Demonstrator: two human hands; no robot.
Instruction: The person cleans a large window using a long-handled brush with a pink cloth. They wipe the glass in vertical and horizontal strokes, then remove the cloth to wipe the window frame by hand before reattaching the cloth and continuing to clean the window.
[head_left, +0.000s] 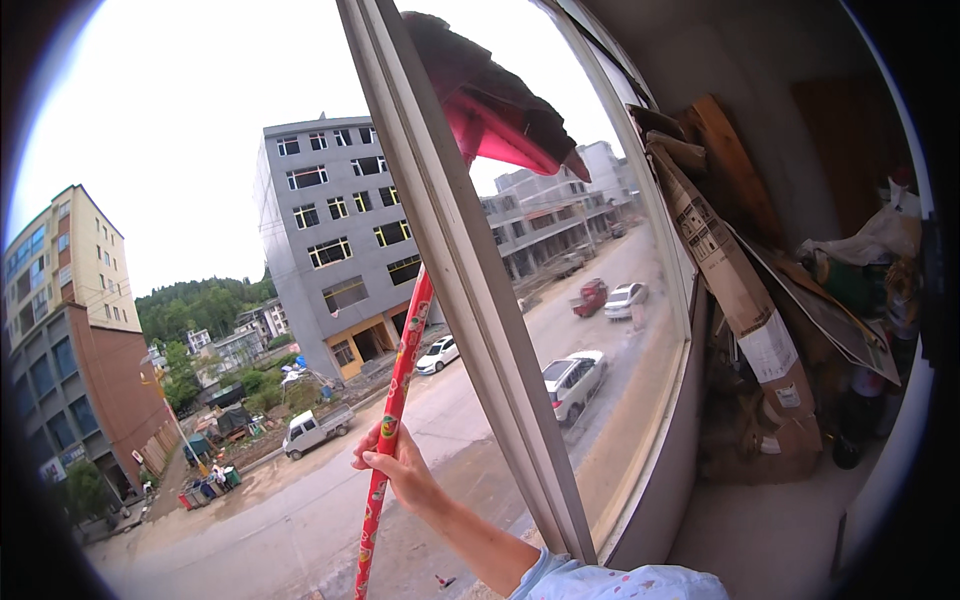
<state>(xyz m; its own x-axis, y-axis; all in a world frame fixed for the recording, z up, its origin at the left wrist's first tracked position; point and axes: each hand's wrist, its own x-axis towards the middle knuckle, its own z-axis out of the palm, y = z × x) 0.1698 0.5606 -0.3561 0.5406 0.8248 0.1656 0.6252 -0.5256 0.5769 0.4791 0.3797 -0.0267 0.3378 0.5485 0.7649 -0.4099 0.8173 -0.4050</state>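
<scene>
My right hand grips a red, patterned pole outside the open part of a window. The thumb lies across the near side, and the fingers wrap behind. Slanting up to the right, the pole passes behind the metal window frame. Through the glass beyond the frame shows what looks like a broom head, with a pinkish-red base and a dark, ragged upper part. The pole's lower end runs out of the picture. My left hand is out of view.
Right of the window, a long cardboard box leans beside a wooden board and other stored items. Far below is a street with a white pickup, a white car and a red vehicle. A grey building stands across it.
</scene>
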